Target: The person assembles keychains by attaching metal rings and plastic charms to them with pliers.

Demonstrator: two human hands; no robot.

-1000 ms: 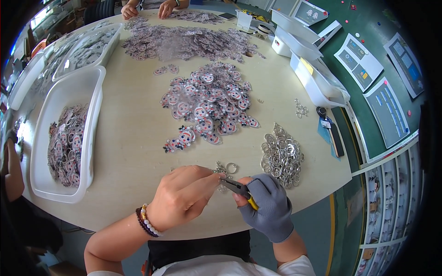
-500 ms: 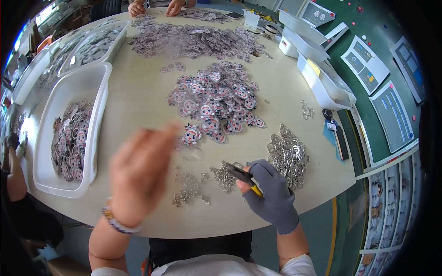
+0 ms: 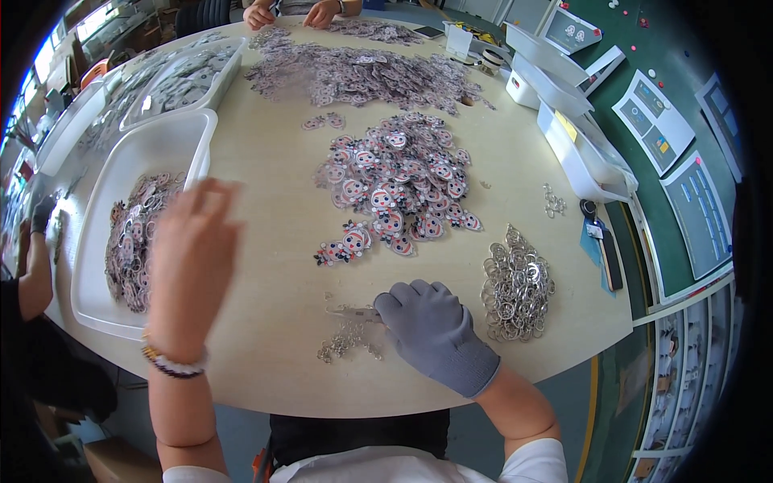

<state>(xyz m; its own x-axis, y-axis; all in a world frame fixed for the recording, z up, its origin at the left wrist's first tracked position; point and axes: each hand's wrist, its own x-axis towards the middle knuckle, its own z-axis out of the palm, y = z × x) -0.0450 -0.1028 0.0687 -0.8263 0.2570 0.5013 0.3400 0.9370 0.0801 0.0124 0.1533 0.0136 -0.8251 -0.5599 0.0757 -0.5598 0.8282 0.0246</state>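
My right hand (image 3: pixel 435 330), in a grey glove with bare fingertips, is closed around a pair of pliers (image 3: pixel 358 314). The jaws point left, just above a small heap of metal connector rings (image 3: pixel 348 340); the handles are hidden under the palm. My bare left hand (image 3: pixel 193 258), slightly blurred, hovers by the right rim of a white plastic tray (image 3: pixel 201 145). Its fingers are stretched out, and nothing shows in them. Inside the tray lie charms with key rings (image 3: pixel 133 241). Beyond the pliers sits a pile of clear printed character charms (image 3: pixel 394 181), with a few loose at its near edge (image 3: pixel 342 245).
Split key rings (image 3: pixel 518 290) are heaped at the right, with a few small metal pieces (image 3: pixel 554 201) behind. A larger charm pile (image 3: pixel 362 72) spreads at the back, near another person's hands (image 3: pixel 302 14). White bins (image 3: pixel 576 149) line the right edge; another tray (image 3: pixel 181 80) stands back left.
My left hand has moved left from the middle of the table to the tray. My right hand has turned over and shifted left with the pliers. The view has shifted slightly.
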